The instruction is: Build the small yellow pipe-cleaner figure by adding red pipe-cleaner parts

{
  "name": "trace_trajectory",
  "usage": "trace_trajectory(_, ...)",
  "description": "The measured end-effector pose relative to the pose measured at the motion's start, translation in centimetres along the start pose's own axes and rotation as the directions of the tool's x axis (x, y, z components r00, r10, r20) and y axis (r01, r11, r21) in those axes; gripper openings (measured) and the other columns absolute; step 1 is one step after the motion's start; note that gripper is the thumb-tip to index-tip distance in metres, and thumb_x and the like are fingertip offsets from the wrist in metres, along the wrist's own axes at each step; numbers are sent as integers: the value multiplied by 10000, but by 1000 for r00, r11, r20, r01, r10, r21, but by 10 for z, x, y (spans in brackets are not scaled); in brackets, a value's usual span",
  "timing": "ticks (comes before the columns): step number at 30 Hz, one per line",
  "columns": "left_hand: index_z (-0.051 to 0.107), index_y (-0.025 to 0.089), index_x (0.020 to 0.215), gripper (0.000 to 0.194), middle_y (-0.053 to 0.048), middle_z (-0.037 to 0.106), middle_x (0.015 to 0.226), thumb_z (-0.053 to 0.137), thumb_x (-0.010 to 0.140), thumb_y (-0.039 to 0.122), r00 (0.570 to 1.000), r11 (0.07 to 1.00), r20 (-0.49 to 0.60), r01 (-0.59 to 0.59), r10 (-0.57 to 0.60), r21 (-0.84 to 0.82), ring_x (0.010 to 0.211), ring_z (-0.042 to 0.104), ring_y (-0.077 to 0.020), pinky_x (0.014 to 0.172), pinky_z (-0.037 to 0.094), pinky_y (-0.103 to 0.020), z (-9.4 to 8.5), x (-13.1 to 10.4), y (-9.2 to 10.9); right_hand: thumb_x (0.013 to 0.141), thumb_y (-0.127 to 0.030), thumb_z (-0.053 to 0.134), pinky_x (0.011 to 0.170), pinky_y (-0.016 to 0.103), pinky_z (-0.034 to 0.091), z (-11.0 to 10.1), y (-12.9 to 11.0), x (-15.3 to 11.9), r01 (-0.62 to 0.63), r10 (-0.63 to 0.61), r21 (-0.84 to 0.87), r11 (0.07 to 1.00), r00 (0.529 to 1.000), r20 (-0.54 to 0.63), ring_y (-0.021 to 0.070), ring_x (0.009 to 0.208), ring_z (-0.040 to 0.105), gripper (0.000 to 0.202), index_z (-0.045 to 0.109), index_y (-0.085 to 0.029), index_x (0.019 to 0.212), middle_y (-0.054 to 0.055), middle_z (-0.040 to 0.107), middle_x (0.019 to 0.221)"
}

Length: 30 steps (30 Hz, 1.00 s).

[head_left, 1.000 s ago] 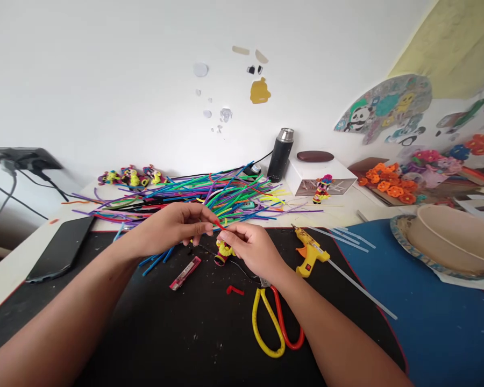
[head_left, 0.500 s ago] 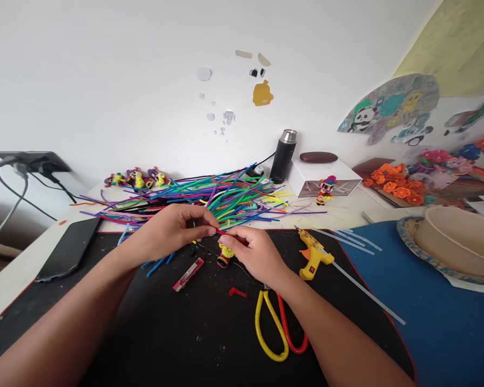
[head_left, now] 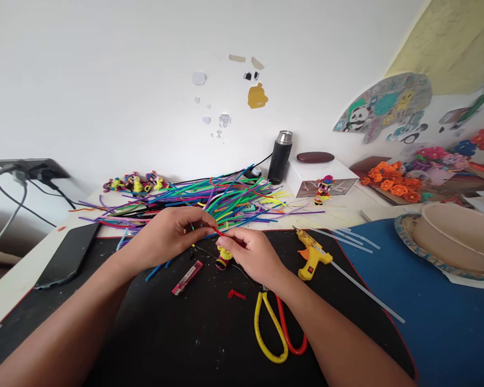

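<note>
A short red pipe cleaner (head_left: 218, 231) is stretched between my two hands above the black mat. My left hand (head_left: 181, 228) pinches one end between thumb and fingers. The other end is in the closed fingers of my right hand (head_left: 250, 250). Just below them a small yellow and dark figure (head_left: 223, 257) is on the mat, partly covered by my right hand. Nearer to me are a bent red piece (head_left: 236, 294) and a pink lighter-like case (head_left: 187, 277). Scissors (head_left: 282, 328) with one yellow and one red handle lie under my right forearm, blades hidden.
Behind my hands spreads a heap of coloured pipe cleaners (head_left: 234, 199). A yellow glue gun (head_left: 312, 253) lies to the right, a phone (head_left: 68, 255) to the left. A black flask (head_left: 280, 158), a white box (head_left: 306, 172) and several small figures (head_left: 135, 183) stand by the wall.
My hands have drawn slightly apart, so more of the red pipe cleaner shows between them. The whole view has shifted a little; the things on the mat lie as before.
</note>
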<state>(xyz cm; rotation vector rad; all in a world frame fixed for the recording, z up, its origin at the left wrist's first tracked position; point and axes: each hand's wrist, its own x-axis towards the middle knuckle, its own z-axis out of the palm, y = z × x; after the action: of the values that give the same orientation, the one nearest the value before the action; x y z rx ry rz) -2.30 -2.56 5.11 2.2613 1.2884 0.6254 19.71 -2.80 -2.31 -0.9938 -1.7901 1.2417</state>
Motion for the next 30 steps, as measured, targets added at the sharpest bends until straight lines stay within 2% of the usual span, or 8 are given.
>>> trace_trajectory(7, 777, 225, 982, 271, -26, 793, 898, 564, 984, 392, 999, 989, -17, -35, 38, 142, 796, 715, -194, 718, 471, -257, 5, 1, 4, 998, -431, 625, 641, 260, 391, 1, 0, 0, -6, 6, 27, 1000, 1000, 3, 150, 684, 572, 286, 729, -191, 881, -2, 659, 762)
trace_trajectory(13, 773, 214, 999, 283, -19, 791, 898, 558, 994, 398, 998, 981, -38, -52, 60, 189, 780, 711, -181, 694, 457, -253, 8, 1, 0, 1013, -487, 601, 586, 255, 360, 0, 2, -1, -38, 38, 13, 999, 999, -2, 135, 573, 491, 328, 724, -195, 928, -36, 556, 625)
trace_trajectory(23, 734, 211, 920, 229, 1, 750, 821, 568, 974, 360, 991, 970, -124, -22, 54, 243, 685, 654, -153, 631, 414, -248, 18, 2, 1, 1035, -479, 559, 568, 256, 330, 0, 2, -2, -7, 7, -27, 1000, 1000, 12, 126, 548, 470, 342, 654, -201, 861, -53, 511, 579)
trace_trajectory(27, 711, 195, 886, 204, -15, 756, 809, 550, 947, 303, 974, 943, -220, 19, 58, 333, 656, 652, -158, 609, 384, -261, 32, 2, 1, 1059, -467, 523, 574, 254, 338, 1, 2, -2, 21, -20, -16, 1000, 1000, 20, 125, 554, 489, 366, 592, -209, 809, -55, 514, 577)
trace_trajectory(30, 710, 186, 879, 234, -35, 740, 760, 525, 946, 312, 947, 912, -321, 114, 21, 395, 632, 635, -182, 577, 330, -285, 42, 3, 3, 1071, -442, 502, 580, 255, 337, 1, 2, -3, 41, -40, -22, 999, 999, 19, 120, 554, 494, 410, 533, -210, 736, -52, 519, 573)
